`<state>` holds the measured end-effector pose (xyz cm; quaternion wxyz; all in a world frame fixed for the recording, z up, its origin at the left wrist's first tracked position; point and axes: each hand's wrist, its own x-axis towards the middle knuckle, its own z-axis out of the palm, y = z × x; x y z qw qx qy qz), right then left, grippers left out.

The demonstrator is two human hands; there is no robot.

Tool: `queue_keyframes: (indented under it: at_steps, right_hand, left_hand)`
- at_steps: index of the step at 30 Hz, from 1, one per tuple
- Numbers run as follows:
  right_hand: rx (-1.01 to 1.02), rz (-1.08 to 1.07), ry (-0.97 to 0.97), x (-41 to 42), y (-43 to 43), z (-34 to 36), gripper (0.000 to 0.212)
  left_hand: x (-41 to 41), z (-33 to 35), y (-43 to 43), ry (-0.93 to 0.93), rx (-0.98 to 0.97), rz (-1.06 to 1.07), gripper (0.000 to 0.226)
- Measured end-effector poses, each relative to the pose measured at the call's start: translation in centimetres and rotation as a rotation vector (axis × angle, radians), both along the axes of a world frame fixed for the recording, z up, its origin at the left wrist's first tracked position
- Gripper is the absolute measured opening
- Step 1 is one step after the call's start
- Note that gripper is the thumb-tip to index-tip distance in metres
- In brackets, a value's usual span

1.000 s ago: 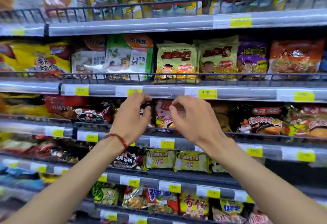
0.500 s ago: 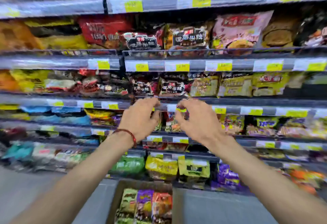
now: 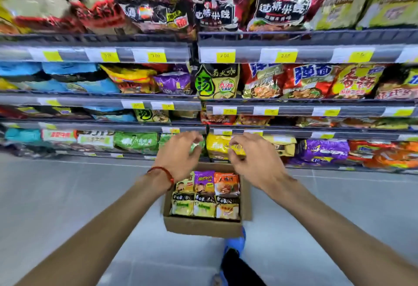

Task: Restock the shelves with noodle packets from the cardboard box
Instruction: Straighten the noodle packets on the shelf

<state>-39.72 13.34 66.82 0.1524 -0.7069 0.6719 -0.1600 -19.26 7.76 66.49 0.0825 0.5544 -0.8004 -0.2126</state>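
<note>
Grey metal shelves (image 3: 294, 56) crammed with packets fill the upper frame. At lower centre the cardboard box (image 3: 203, 227) sits open-topped on the floor just before them, likely to keep stock within reach. Its noodle packets (image 3: 204, 197) stand in two rows, lower in frame than the left hand (image 3: 181, 156) and right hand (image 3: 255, 163), whose loosely curled fingers hold nothing and are clear of the box's packets.

cardboard box (image 3: 203, 227): brown paperboard, matt, plain, slightly rough.
noodle packets (image 3: 204, 197): thin printed plastic film, glossy, crinkled, bright glints on the folds.
shelves (image 3: 316, 56): grey strip along each front edge, smooth with a faint sheen; dark rail above, metal by the look.
price labels (image 3: 222, 55): white and yellow paper, matt.
floor (image 3: 56, 206): grey, smooth, dull sheen, thin pale joint line.
wrist band (image 3: 166, 173): red cord, matt thread.
</note>
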Motion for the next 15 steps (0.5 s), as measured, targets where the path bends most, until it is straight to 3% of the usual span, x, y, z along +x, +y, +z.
queue_keyframes:
  at_steps: [9,15]
  right_hand:
    - [0.335,-0.037,0.0,9.0,-3.5,-12.2,0.037]
    - [0.403,-0.1,-0.007,14.7,-5.0,-22.9,0.033]
  left_hand:
    - [8.1,-13.2,-3.3,-0.005,0.258,0.117,0.024]
    - [13.7,-25.4,-5.1,-0.005,0.457,0.122,0.037]
